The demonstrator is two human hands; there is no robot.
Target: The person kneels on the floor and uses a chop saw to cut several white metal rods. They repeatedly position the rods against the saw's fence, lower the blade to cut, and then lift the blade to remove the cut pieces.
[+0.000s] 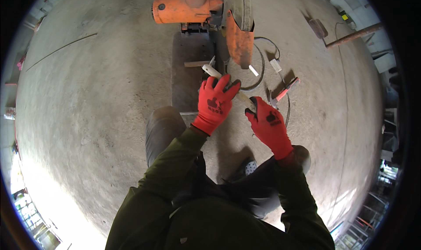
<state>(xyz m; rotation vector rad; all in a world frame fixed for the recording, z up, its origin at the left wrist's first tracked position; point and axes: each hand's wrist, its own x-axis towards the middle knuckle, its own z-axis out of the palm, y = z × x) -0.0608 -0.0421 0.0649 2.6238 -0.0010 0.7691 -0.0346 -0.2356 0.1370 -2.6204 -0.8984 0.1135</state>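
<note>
Both my hands wear red gloves with dark fingertips. A narrow pale bar (244, 100) slants between them, its far left end over the base of an orange cut-off saw (188, 9). My left hand (215, 101) is closed on the bar's middle part, with some fingers stretched along it. At the near right end, my right hand (270, 123) grips the same bar between thumb and fingers. The saw's large disc (237, 4) and orange lower guard (240, 41) stand just beyond my hands. A short brown strip (196, 64) lies on the dark base plate (186, 89).
Right of the saw, a red-handled hammer (287, 90) lies on the concrete floor (109, 105) near a looped black cable (263, 68). A white block (276, 65) and a small white piece (253, 70) lie close by. A brown rod (355, 35) is farther right.
</note>
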